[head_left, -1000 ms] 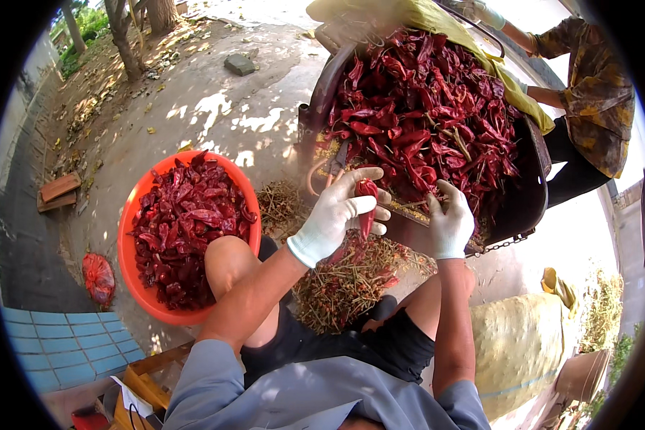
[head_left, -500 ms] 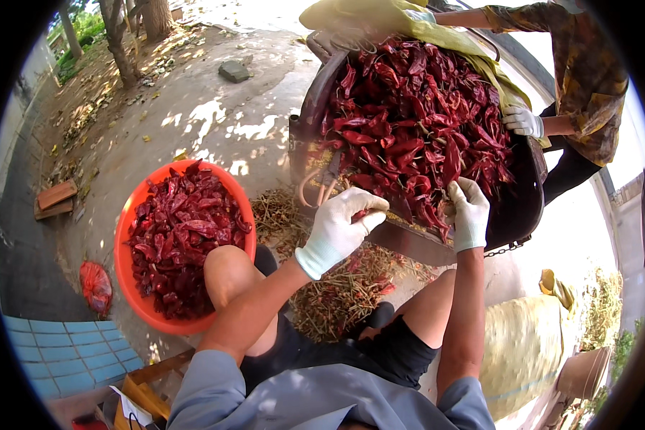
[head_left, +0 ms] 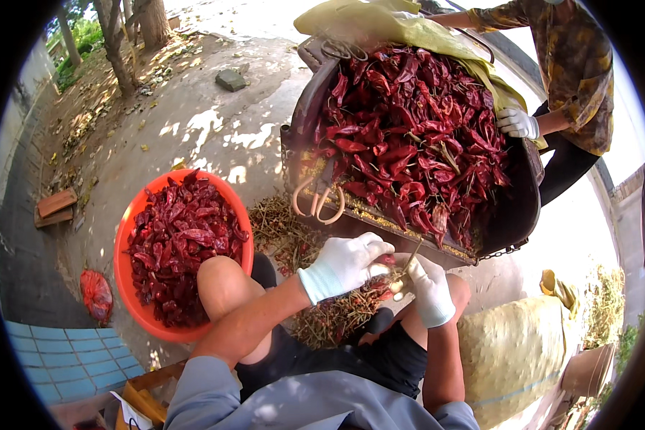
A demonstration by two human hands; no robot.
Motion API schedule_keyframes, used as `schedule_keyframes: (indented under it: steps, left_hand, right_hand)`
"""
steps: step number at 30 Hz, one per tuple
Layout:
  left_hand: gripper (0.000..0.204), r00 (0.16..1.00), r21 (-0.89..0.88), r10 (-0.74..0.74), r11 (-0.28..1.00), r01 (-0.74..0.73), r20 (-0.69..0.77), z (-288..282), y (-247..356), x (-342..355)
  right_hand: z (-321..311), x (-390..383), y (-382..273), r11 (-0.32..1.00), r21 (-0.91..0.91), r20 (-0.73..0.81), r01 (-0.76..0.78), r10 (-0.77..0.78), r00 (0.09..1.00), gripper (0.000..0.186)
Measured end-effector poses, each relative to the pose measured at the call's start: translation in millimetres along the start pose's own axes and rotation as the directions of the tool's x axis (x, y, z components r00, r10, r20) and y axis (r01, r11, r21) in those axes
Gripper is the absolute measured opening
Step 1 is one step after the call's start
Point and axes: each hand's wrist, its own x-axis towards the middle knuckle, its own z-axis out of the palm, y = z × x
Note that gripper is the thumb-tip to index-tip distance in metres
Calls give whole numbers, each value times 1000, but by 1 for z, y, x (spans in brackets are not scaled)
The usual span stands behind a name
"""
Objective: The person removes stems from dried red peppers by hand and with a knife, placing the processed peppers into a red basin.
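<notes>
White gloves cover both hands, which meet above my knees. My left hand (head_left: 345, 265) is closed, with a red dried chili (head_left: 386, 259) showing at its fingertips. My right hand (head_left: 430, 290) pinches a thin brownish chili stem (head_left: 413, 252) that sticks up from its fingers; what else lies in its grip is blurred. Beyond them is a dark metal cart (head_left: 510, 228) heaped with red dried chilies (head_left: 416, 136). An orange basin (head_left: 124, 276) of red chilies stands beside my left knee. A pile of dry stems (head_left: 330, 319) lies on the ground between my legs.
Scissors with tan handles (head_left: 317, 204) lie at the cart's near left edge. Another person's gloved hand (head_left: 518, 123) holds a yellow-green sack (head_left: 408, 32) over the cart. A large stuffed sack (head_left: 512, 358) lies at right. A red bag (head_left: 96, 294) sits left of the basin.
My right hand has come from the chili heap down toward my lap, a stem now showing in its fingers. My left hand has moved lower and slightly right. The co-worker has shifted slightly left.
</notes>
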Motion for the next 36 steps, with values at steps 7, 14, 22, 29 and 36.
schedule_keyframes:
  steps: [7,14,22,29,36]
  left_hand:
    - [29,999,-113,-22,993,26,38,2,-3,3]
    - [31,990,-126,-18,991,36,142,10,-1,0]
    - [18,913,-693,-205,599,401,352,0,14,7]
    - [20,842,-820,-300,236,521,449,-9,17,5]
    - [30,912,-942,-290,79,325,290,-31,2,-8]
  right_hand:
    - [9,-6,7,841,-418,-65,344,-405,912,35]
    - [18,-6,24,624,-708,-140,332,-584,799,16]
    - [14,-4,18,946,320,-130,55,-14,991,20]
    - [22,6,27,377,914,140,-147,46,989,20]
    - [-44,13,27,596,713,-310,369,-203,929,14]
